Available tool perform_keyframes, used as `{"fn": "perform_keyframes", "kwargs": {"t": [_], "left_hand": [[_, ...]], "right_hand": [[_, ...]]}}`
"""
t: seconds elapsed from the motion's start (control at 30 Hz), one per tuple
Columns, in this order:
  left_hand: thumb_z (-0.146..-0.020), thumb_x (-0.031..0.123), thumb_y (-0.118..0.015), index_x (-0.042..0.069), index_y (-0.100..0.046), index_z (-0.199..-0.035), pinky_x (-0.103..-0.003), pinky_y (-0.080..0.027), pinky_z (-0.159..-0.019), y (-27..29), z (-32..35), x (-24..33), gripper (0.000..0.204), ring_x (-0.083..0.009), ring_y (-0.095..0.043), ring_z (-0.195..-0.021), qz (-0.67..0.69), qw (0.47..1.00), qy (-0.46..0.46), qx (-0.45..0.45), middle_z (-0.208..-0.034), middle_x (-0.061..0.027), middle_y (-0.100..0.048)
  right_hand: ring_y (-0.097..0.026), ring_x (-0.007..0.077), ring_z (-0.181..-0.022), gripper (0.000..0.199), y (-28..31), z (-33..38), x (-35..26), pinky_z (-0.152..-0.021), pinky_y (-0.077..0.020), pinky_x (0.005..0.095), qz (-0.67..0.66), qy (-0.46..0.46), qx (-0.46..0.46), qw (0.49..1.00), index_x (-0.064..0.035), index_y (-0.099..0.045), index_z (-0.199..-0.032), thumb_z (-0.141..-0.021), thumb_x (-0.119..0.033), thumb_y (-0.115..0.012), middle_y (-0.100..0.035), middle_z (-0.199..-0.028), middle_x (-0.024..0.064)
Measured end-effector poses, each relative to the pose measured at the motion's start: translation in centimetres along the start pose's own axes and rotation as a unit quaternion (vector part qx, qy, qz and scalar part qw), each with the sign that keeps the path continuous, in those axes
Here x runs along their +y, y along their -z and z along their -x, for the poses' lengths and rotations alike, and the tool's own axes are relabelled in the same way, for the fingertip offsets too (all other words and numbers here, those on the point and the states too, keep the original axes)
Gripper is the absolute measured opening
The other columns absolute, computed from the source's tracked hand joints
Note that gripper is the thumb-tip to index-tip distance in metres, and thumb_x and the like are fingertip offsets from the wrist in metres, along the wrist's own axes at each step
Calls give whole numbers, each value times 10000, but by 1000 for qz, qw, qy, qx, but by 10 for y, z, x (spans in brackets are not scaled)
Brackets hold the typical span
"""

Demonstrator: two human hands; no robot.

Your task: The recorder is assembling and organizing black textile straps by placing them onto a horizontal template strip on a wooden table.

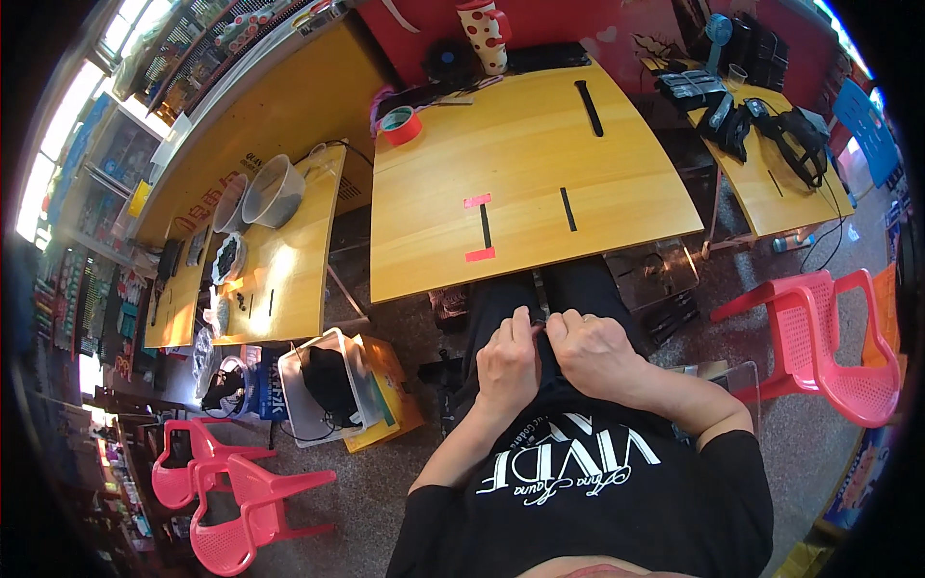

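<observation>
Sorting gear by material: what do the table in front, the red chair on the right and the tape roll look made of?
Table: probably wood or laminate, going by its yellowish grain and light sheen. Chair: moulded plastic, glossy, with a perforated seat. Tape roll: looks like red plastic tape, though it is too small to be sure.

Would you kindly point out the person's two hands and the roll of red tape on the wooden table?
left hand (pixel 508 364): head view, on the back of the hand.
right hand (pixel 593 352): head view, on the back of the hand near the knuckles.
roll of red tape (pixel 400 125): head view, on its red outer band.
</observation>
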State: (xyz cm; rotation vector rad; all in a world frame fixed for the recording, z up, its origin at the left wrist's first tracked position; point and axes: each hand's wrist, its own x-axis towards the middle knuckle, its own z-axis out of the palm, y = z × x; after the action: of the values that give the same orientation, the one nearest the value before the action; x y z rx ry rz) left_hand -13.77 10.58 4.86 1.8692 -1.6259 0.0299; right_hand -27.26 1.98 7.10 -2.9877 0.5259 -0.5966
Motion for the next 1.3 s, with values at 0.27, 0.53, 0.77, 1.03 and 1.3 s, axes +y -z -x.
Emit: {"fn": "perform_keyframes", "kwargs": {"t": [0.27,0.53,0.77,1.03,1.3], "left_hand": [[-842,13,-629,8,-578,-1135,-335,-520,-672,-12,5,-27,297,-265,-643,-762,320,942,47,-87,-917,-174,-657],[-978,261,-548,9,-661,-956,-277,-489,-640,-15,-2,-43,277,-150,-607,-705,708,618,280,-194,-852,-69,-664],[-971,259,-564,10,-649,-969,-278,-500,-631,-32,15,-42,263,-157,-609,-673,734,575,360,-35,-830,-52,-643],[-984,331,-529,15,-648,-984,-284,-508,-597,-18,8,-55,338,-163,-624,-662,722,596,349,-48,-771,-51,-629],[-991,285,-528,11,-636,-1040,-283,-519,-625,-13,8,-48,299,-159,-642,-694,733,589,329,-89,-816,-66,-664]], "right_hand": [[-626,284,-585,194,-24,-1,16,-486,-479,369,-144,-35,34,988,-74,-577,-756,-864,-225,-631,-607,-663,94],[-614,260,-562,185,-23,-6,30,-466,-449,360,-138,46,56,988,-99,-581,-742,-853,-238,-631,-579,-639,60],[-534,159,-478,240,-33,6,10,-398,-390,283,45,121,101,987,-101,-522,-679,-826,-265,-617,-491,-582,39],[-621,274,-572,508,-26,-5,31,-479,-451,354,-123,-1,52,991,-80,-545,-773,-772,-575,-659,-564,-664,87],[-625,286,-587,441,-26,-28,35,-486,-453,372,-168,14,12,986,-83,-553,-766,-792,-504,-680,-593,-658,94]]}}
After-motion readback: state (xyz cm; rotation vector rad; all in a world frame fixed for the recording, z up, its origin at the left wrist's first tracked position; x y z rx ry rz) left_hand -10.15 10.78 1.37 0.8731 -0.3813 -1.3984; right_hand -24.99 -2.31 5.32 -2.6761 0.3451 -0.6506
